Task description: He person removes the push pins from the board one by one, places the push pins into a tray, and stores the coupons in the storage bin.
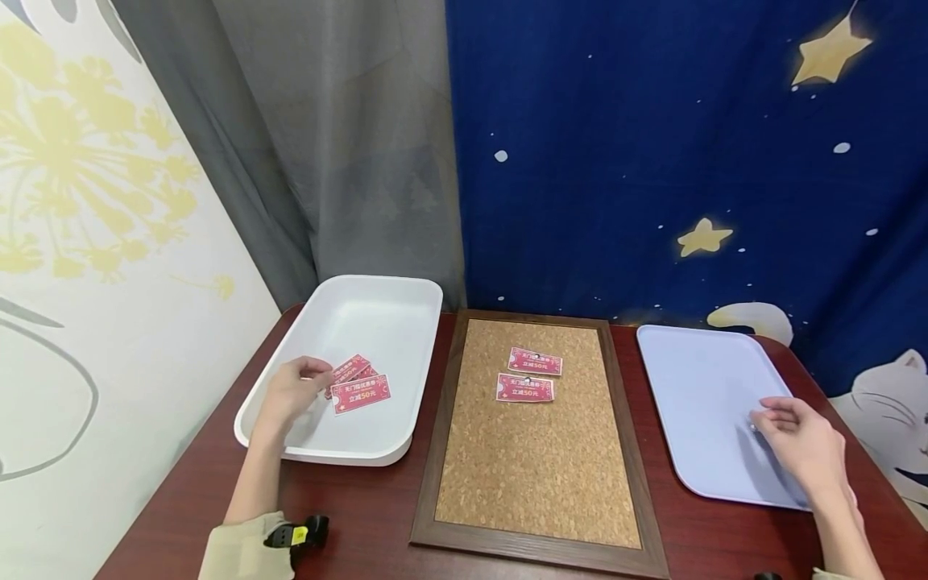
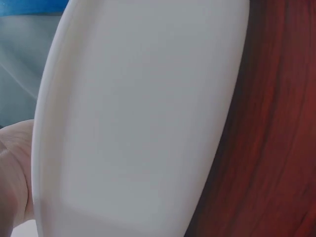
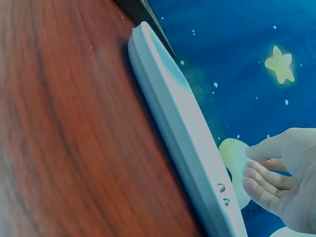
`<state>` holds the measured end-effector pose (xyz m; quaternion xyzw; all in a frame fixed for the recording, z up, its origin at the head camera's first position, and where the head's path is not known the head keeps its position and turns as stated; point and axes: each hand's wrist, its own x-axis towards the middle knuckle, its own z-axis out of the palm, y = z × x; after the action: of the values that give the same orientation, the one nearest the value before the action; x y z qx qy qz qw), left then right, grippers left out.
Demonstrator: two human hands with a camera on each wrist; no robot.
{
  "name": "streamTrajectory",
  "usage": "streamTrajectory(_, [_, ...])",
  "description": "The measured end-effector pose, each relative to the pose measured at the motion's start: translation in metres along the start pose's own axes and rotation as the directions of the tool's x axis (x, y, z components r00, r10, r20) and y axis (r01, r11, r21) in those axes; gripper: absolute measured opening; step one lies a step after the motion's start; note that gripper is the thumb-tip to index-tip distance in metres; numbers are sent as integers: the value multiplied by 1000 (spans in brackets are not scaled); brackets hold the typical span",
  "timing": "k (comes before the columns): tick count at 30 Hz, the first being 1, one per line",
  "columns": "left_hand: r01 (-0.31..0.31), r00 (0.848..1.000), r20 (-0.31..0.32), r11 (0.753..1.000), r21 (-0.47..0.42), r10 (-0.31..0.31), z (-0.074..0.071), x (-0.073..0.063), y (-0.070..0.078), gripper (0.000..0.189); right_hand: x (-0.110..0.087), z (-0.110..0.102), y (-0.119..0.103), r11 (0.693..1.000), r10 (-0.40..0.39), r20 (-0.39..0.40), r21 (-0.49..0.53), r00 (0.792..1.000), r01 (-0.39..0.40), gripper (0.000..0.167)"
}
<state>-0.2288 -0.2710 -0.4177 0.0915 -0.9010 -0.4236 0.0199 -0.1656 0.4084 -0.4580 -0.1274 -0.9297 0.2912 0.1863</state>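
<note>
My left hand (image 1: 293, 391) reaches into the white tub (image 1: 373, 318), its fingertips at the left edge of several overlapping pink coupons (image 1: 361, 395). Whether the fingers pinch a coupon cannot be made out; in the left wrist view they are hidden behind the tub wall. Over the pale blue tray (image 1: 703, 379) hovers my right hand (image 1: 801, 443), fingers loosely bent and thumb apart, as the right wrist view also shows. Small shiny pieces (image 3: 223, 194), perhaps pins, lie on that tray near the fingers. Nothing shows in the right hand's grasp.
Between the two containers lies a wood-framed corkboard (image 1: 536, 475). Two pink coupons, an upper one (image 1: 535, 365) and a lower one (image 1: 524, 391), are fixed to it by small pins. Everything stands on a dark red wooden table (image 1: 355, 507), with curtains (image 1: 580, 161) behind.
</note>
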Motion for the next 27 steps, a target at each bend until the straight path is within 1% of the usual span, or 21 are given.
streamTrajectory(4, [-8,1000,1,1000,-6,8,1,-2,9,28,1,0,-8,1000,-17,-14,21,1000,17,30])
streamTrajectory(9, [-22,1000,-6,999,-29,22,3,-5,22,27,1,1,-18,997,-60,-34,48,998,61,27])
streamTrajectory(11, [-35,999,-10,999,-38,35,4,-6,27,27,1,2,-22,995,-81,-39,52,996,83,26])
streamTrajectory(15, [-66,998,-6,996,-55,66,8,-9,38,26,1,3,-30,993,-97,-22,60,995,99,27])
streamTrajectory(18, [-83,996,6,994,-68,84,14,-11,46,25,1,5,-37,991,-111,-7,72,994,111,28])
streamTrajectory(27, [-141,988,58,987,-82,146,34,-15,63,21,2,14,-61,973,-203,-23,105,979,205,25])
